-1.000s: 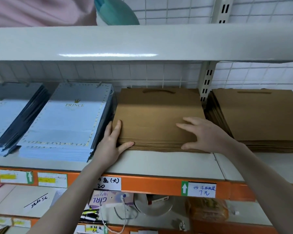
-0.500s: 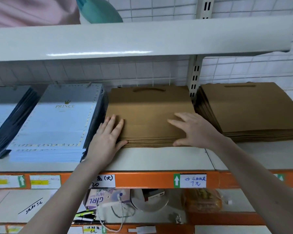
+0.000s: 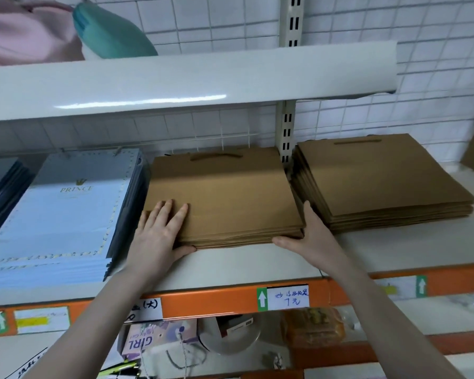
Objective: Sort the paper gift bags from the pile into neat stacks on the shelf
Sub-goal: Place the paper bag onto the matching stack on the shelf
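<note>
We note the middle stack of brown paper bags [image 3: 225, 195] lying flat on the white shelf [image 3: 230, 266]. Our left hand [image 3: 159, 233] rests on that stack's front left corner, fingers straight on top, thumb against its front edge. Our right hand [image 3: 309, 236] presses flat against its right side, thumb along the front. Right of it sits a second brown stack [image 3: 381, 181]; left, the light blue bags [image 3: 63, 214].

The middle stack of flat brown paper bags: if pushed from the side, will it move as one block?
Probably not: the middle stack of flat brown paper bags shows loose, uneven front edges, so layers may slide. Pressing with the left hand should help.
</note>
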`<state>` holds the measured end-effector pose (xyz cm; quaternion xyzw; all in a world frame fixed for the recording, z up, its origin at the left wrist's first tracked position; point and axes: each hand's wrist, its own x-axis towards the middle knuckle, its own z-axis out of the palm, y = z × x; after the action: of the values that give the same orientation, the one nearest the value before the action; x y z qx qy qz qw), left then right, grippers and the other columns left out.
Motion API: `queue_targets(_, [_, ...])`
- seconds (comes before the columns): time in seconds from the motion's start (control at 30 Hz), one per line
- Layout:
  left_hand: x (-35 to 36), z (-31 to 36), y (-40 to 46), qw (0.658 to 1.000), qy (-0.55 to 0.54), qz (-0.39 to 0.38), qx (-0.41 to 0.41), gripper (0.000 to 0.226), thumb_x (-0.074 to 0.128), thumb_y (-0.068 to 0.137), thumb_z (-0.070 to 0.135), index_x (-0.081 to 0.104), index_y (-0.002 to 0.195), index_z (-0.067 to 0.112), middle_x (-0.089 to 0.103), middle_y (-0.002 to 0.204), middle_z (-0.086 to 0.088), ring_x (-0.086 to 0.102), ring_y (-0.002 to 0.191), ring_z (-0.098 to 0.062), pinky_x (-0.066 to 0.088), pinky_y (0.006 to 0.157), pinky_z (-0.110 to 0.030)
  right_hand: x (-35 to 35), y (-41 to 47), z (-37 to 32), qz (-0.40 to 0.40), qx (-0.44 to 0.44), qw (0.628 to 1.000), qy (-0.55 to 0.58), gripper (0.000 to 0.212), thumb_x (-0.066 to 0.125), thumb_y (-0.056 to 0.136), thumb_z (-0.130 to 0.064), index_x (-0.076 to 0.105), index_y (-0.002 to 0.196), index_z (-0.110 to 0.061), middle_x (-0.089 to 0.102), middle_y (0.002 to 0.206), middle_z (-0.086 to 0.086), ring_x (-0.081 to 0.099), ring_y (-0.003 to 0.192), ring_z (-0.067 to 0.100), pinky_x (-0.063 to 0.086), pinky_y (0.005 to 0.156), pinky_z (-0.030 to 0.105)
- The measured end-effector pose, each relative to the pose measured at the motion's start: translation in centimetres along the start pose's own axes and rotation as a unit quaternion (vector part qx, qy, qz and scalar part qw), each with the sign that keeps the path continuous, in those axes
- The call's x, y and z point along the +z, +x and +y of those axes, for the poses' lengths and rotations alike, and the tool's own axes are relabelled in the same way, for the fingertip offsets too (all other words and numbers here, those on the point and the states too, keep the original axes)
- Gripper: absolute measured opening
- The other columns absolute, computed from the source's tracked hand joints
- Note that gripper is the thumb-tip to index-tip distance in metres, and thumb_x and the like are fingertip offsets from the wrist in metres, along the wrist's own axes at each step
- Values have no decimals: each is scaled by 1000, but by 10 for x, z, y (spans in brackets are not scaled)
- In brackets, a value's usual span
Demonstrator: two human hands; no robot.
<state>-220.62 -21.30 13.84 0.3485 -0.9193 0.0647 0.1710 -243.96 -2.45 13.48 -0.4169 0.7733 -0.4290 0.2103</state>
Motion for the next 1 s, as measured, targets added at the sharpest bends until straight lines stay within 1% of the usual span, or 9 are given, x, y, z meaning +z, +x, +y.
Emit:
queue_targets(0.17, [-7, 5, -2, 994, 0, -23, -108, 110, 63, 70, 67, 6, 152, 21, 6, 156, -19, 6, 144, -36, 6, 116, -48, 2, 4, 8, -21, 26, 999, 37, 121, 80, 67, -45, -2, 152, -18, 25, 154, -2, 27, 140, 17, 25, 115, 38])
queue_targets(0.23, [-8, 4, -4, 990, -10, -38, -135, 116, 63, 67, 69, -1, 151, 21, 1, 156, -21, 7, 144, -38, 9, 116, -47, 2, 6, 8, -27, 21, 999, 37, 118, 80, 69, -41, 0, 152, -18, 27, 154, -1, 29, 139, 16, 25, 115, 37])
queue_targets(0.33, [-8, 1, -4, 982, -66, -50, -171, 124, 71, 64, 65, -5, 151, 20, -1, 156, -23, 11, 143, -39, 18, 114, -49, 4, 6, 6, -37, 18, 998, 38, 114, 78, 74, -33, -3, 152, -15, 23, 154, -2, 24, 140, 15, 20, 112, 27])
queue_targets(0.47, [-10, -3, -3, 971, -137, -71, -180, 133, 81, 56, 56, -5, 151, 19, -1, 155, -26, 16, 140, -42, 22, 113, -48, 2, 8, 4, -37, 11, 999, 14, 109, 76, 78, -26, -4, 151, -13, 26, 153, -1, 27, 138, 14, 21, 104, 18])
queue_targets(0.57, [-18, -13, -2, 963, -192, -108, -157, 138, 75, 46, 61, -3, 152, 19, -1, 156, -22, 7, 144, -35, 16, 115, -44, -3, 10, 3, -35, 6, 999, -15, 107, 75, 78, -30, -1, 152, -14, 26, 154, 0, 29, 138, 13, 22, 109, 23])
queue_targets(0.63, [-22, -17, -2, 957, -215, -121, -153, 134, 70, 47, 61, -1, 152, 19, -2, 158, -16, 4, 146, -27, 14, 116, -39, -5, 10, 4, -34, 3, 999, -34, 108, 74, 78, -35, -2, 152, -15, 23, 155, 0, 26, 140, 15, 22, 113, 27])
queue_targets(0.7, [-23, -17, -2, 956, -224, -110, -152, 123, 73, 59, 54, 3, 152, 16, -2, 159, -12, 5, 146, -24, 14, 116, -37, -6, 11, 3, -30, -3, 998, -51, 107, 73, 79, -37, -2, 151, -14, 22, 156, 1, 24, 141, 15, 21, 112, 28])
queue_targets(0.87, [-17, -14, 3, 964, -210, -60, -155, 108, 75, 69, 45, 15, 151, 8, 9, 157, -16, 9, 146, -24, 19, 114, -37, -7, 18, -4, -10, -5, 998, -64, 102, 70, 82, -38, 1, 151, -11, 21, 156, 4, 22, 142, 17, 21, 112, 27])
queue_targets(1.0, [-15, -13, 6, 962, -212, -38, -168, 108, 77, 65, 45, 21, 149, 7, 16, 155, -20, 13, 145, -26, 21, 113, -40, -7, 23, -9, -7, -3, 995, -100, 101, 69, 82, -41, 2, 151, -11, 20, 156, 9, 29, 139, 24, 37, 102, 29])
